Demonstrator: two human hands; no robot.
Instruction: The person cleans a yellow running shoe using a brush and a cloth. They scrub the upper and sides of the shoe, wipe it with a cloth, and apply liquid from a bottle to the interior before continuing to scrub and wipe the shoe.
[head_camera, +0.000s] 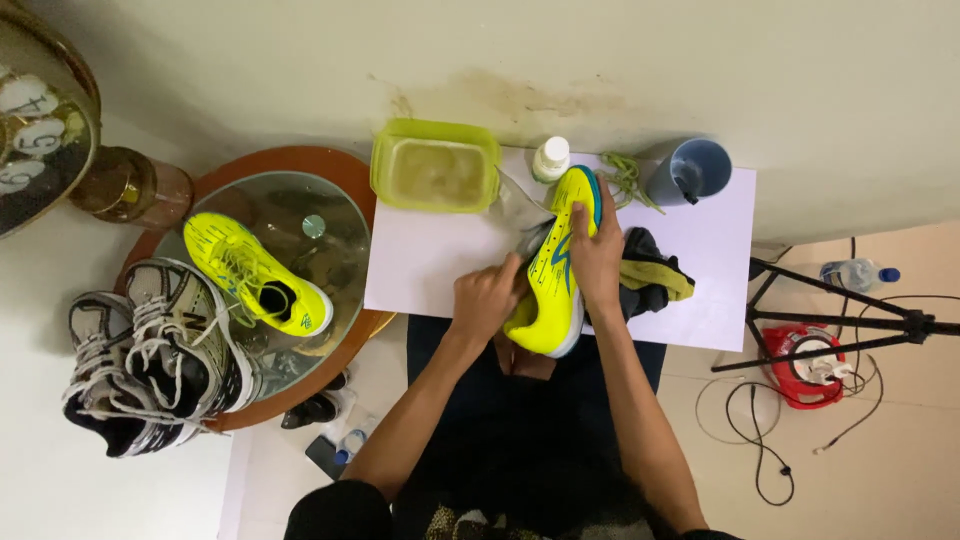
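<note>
Wall (520, 50): plain cream, with a brownish stain patch above the worktop's far edge. Floor (900, 450): pale tile, grout lines faint. Worktop (430, 260): flat white board, set against the wall. To its left, a round side table (330, 165) with a wooden rim and a glass top; the glass shows reflections. A brass-coloured clock face (35, 110) sits at the upper left edge, with an amber glass stand (130, 185) beside it. At right, black tripod legs (850, 320) cross the floor; a red cable reel (805, 365) lies under them, black cable looping nearby. Light even, soft, no hard shadows.
</note>
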